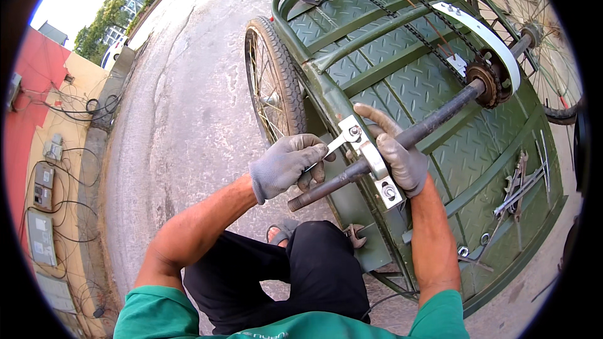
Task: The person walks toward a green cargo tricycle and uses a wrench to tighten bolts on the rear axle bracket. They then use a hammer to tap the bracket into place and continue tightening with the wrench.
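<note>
An open-ended wrench [336, 143] is pinched in my gloved left hand [286, 162], its jaw at the upper bolt [355, 130] of a white axle bracket [377, 160]. The bracket is seated on the green frame rail of an upturned cart and straps a dark axle [443, 110]. My gloved right hand [403, 158] curls round the bracket's other side, beside the axle; some of its fingertips are hidden. A second bolt [389, 192] shows at the bracket's lower end. The threaded axle end [298, 203] sticks out below my left hand.
A sprocket [485, 85] with a chain and a curved white guard [502, 50] sit along the axle. Several wrenches [518, 185] lie on the green tread-plate bed at right. An adjustable wrench [355, 236] rests near my knee. A spoked wheel [274, 78] stands left of the frame.
</note>
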